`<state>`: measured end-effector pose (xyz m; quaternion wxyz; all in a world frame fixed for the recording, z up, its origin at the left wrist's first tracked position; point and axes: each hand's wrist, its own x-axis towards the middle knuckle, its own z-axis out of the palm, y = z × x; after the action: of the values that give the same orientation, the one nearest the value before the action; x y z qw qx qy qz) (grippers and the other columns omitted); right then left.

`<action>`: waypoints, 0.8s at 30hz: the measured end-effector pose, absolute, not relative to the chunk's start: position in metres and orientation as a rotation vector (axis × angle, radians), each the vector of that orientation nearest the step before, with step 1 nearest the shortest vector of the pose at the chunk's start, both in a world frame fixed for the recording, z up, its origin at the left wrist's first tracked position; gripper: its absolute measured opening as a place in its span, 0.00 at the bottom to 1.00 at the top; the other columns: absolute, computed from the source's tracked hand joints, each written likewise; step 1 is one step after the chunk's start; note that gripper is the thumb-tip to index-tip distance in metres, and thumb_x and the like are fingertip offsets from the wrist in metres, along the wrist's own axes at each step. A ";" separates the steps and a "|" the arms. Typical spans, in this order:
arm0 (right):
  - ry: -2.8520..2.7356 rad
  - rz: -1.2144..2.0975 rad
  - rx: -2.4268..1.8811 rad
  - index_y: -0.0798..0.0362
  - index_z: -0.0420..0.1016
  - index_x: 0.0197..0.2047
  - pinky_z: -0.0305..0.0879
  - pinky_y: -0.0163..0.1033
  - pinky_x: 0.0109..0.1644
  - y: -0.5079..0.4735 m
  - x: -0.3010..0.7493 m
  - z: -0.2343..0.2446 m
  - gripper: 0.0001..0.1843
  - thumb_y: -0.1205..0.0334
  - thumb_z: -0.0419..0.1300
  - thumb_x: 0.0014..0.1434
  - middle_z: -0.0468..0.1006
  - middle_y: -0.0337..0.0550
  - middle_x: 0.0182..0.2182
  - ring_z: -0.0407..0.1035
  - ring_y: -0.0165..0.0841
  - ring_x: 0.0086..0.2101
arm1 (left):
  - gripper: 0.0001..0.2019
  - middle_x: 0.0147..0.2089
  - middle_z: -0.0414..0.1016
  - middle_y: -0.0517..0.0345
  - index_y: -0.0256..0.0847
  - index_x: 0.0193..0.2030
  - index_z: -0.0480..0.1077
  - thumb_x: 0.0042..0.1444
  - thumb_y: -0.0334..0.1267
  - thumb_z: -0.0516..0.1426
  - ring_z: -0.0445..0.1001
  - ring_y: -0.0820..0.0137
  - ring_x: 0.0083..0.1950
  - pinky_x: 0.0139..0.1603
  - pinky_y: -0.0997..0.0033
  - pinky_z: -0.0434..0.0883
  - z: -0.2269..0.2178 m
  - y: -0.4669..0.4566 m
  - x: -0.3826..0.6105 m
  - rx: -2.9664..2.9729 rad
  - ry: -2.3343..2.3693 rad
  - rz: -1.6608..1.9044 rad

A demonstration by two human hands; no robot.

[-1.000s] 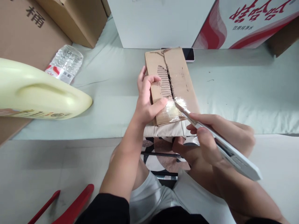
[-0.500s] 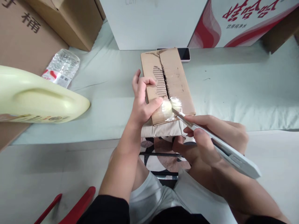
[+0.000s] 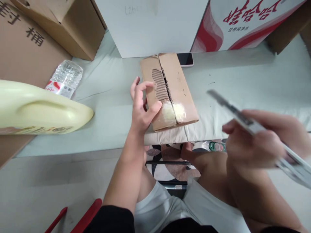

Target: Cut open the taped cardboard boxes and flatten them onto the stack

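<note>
Trainee: Hands first: what does each one hold?

Operator: On my feed, the left hand (image 3: 141, 108) steadies a small brown cardboard box (image 3: 181, 94). Its thumb presses on the box top beside a patch of clear tape (image 3: 174, 112), and its fingers curl loosely against the left edge. The right hand (image 3: 263, 142) is closed around a white-handled utility knife (image 3: 243, 120). The knife is blurred, raised to the right of the box and well apart from it, with the blade pointing up and left.

Trainee: Position of the box?

Operator: It lies flat on a pale green cloth surface (image 3: 243, 87), at the near edge, just above the person's knees. I see its top seam split lengthwise, with corrugation exposed on the left flap. A black phone (image 3: 185, 59) sits at its far end; I cannot tell whether they touch. A pale yellow plastic jug (image 3: 41, 110) shows at the left, with a clear plastic water bottle (image 3: 65, 77) beyond it. A red-and-white printed carton (image 3: 243, 22) stands at the back right.
</note>
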<state>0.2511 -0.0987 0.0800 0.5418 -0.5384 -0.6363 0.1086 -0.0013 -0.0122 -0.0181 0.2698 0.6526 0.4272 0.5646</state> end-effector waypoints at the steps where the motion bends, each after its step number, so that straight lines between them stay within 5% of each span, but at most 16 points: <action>1: -1.481 0.184 -1.304 0.47 0.81 0.47 0.72 0.42 0.32 -0.086 0.255 0.068 0.14 0.56 0.54 0.70 0.81 0.41 0.30 0.76 0.35 0.28 | 0.34 0.76 0.51 0.52 0.60 0.64 0.62 0.56 0.70 0.59 0.46 0.41 0.82 0.74 0.35 0.64 -0.014 -0.014 -0.004 1.789 1.120 1.522; 4: -1.668 0.164 -1.526 0.49 0.77 0.54 0.74 0.50 0.46 -0.043 0.268 0.026 0.17 0.54 0.55 0.67 0.82 0.48 0.41 0.78 0.42 0.40 | 0.44 0.81 0.40 0.57 0.62 0.67 0.60 0.46 0.76 0.61 0.43 0.39 0.82 0.77 0.33 0.58 -0.001 -0.024 -0.010 1.922 1.025 1.486; 8: -1.826 0.235 -1.895 0.54 0.74 0.60 0.72 0.52 0.49 -0.008 0.282 -0.016 0.23 0.56 0.54 0.65 0.77 0.58 0.49 0.74 0.47 0.46 | 0.50 0.84 0.32 0.59 0.62 0.70 0.60 0.41 0.73 0.67 0.32 0.40 0.84 0.80 0.34 0.51 0.010 -0.044 -0.008 2.074 1.056 1.351; 14: -2.012 0.257 -1.975 0.53 0.69 0.70 0.69 0.52 0.51 0.000 0.287 -0.032 0.37 0.72 0.52 0.57 0.75 0.59 0.52 0.69 0.51 0.51 | 0.45 0.82 0.46 0.48 0.56 0.71 0.61 0.48 0.64 0.68 0.47 0.39 0.82 0.77 0.34 0.57 0.009 -0.053 -0.010 1.900 1.106 1.316; 21: -1.912 0.229 -1.871 0.50 0.72 0.67 0.70 0.51 0.45 0.004 0.290 -0.042 0.35 0.72 0.51 0.58 0.76 0.53 0.42 0.71 0.47 0.43 | 0.30 0.66 0.74 0.45 0.42 0.60 0.73 0.53 0.53 0.69 0.73 0.54 0.68 0.72 0.53 0.68 0.011 -0.041 -0.008 1.312 1.190 1.823; 24: -1.791 0.336 -1.714 0.51 0.74 0.61 0.72 0.51 0.46 0.005 0.289 -0.041 0.28 0.68 0.53 0.57 0.76 0.48 0.37 0.72 0.43 0.40 | 0.19 0.57 0.79 0.45 0.36 0.50 0.75 0.56 0.44 0.66 0.76 0.58 0.63 0.69 0.55 0.70 0.020 -0.038 -0.002 0.894 1.281 2.143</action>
<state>0.2887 0.0049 -0.0409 0.3145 -0.6503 -0.6797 0.1276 -0.0022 -0.0377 0.0200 0.2422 0.3272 0.4687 0.7840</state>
